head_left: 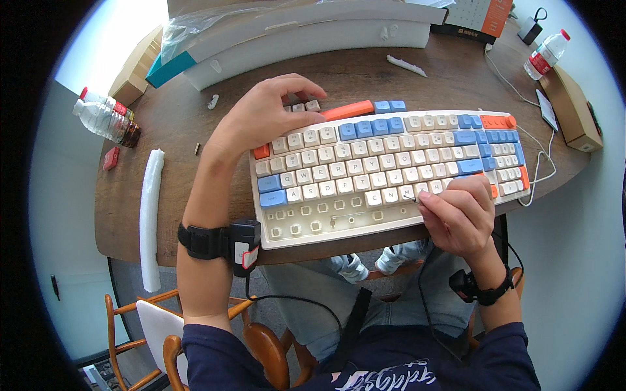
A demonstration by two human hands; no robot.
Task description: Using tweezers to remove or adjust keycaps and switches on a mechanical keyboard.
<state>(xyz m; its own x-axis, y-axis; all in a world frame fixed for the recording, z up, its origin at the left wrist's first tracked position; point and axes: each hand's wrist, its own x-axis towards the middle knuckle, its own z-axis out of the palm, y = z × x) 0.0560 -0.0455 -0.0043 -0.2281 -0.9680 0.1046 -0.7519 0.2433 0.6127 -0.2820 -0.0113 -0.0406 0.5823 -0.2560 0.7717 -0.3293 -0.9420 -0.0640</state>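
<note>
Fingers [450,207] of the right hand [466,218] pinch, nearly closed, a thin dark piece [411,198] at four o'clock on the partly capped keyboard [398,176], itself at two o'clock from the view's centre. At the keyboard's ten o'clock, the left hand [264,107] arches, thumb and fingers parted around loose pale keycaps [313,105]; an orange bar keycap [351,110] lies at eleven.

1. Head view: left fisheye of a side-by-side head-worn pair.
2. Looks steeply down, upright, unmirrored; rim curves, corners dark.
3. Close range: keyboard [385,166] mid-frame, desk [365,78] around it, wearer's jeans [293,287] toward bottom.
</note>
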